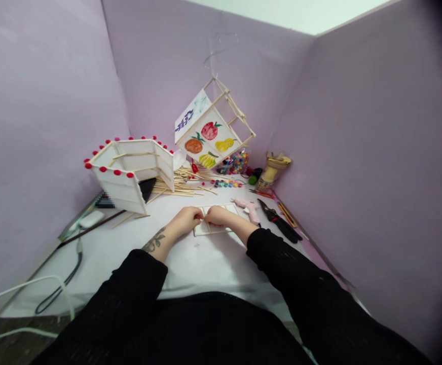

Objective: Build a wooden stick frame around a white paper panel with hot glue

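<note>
A flat white panel with thin wooden sticks along it (217, 231) lies on the table in front of me. My left hand (189, 219) is at the panel's left part, its fingers pinched together. Close beside it, my right hand (217, 216) rests over the panel's middle, fingers also curled closed. Whatever lies between the fingertips of either hand is too small to make out. Just right of the panel is a pink glue gun (249, 209).
Left stands a white folding panel frame with red beads (120, 185). A fruit-painted stick frame (209, 134) hangs above loose sticks (175, 183) and colourful beads (226, 183). Black pruning shears (280, 221) lie right. A cable (71, 276) runs at the left.
</note>
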`<state>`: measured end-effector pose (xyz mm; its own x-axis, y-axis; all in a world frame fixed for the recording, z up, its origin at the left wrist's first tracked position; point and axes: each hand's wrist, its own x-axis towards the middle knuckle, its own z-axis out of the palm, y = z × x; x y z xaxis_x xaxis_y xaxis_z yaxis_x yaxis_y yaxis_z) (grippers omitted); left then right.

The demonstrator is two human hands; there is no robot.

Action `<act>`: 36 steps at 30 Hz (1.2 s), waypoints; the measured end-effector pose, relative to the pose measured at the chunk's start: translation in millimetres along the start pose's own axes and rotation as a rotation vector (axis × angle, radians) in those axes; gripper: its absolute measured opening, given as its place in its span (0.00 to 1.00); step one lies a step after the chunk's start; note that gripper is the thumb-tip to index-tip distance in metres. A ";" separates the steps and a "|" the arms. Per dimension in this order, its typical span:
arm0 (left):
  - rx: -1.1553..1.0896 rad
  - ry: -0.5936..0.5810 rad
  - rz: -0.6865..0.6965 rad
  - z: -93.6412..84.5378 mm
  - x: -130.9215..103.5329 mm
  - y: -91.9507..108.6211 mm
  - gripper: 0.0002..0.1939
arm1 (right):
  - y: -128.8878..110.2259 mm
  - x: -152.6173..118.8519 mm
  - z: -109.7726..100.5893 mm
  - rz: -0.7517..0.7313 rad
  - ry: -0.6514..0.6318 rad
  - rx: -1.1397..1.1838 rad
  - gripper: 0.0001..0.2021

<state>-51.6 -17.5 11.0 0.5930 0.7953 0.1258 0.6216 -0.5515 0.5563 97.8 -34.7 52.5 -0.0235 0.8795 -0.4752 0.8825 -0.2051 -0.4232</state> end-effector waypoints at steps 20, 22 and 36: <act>0.016 0.267 -0.031 -9.5 -1.0 -2.4 0.09 | 233.8 -69.0 -46.9 0.104 0.578 -0.351 0.13; 0.028 0.282 -0.054 -9.1 -1.9 -5.6 0.09 | 233.2 -64.5 -38.8 0.152 0.612 -0.395 0.16; 0.220 0.141 -0.141 -9.8 39.5 -10.2 0.15 | 229.7 -84.2 -44.4 0.325 0.765 0.082 0.17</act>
<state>-39.5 22.0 18.4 0.4253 0.8868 0.1811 0.7983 -0.4618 0.3866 323.3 -136.8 29.6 0.5779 0.8140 0.0590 0.7527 -0.5037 -0.4241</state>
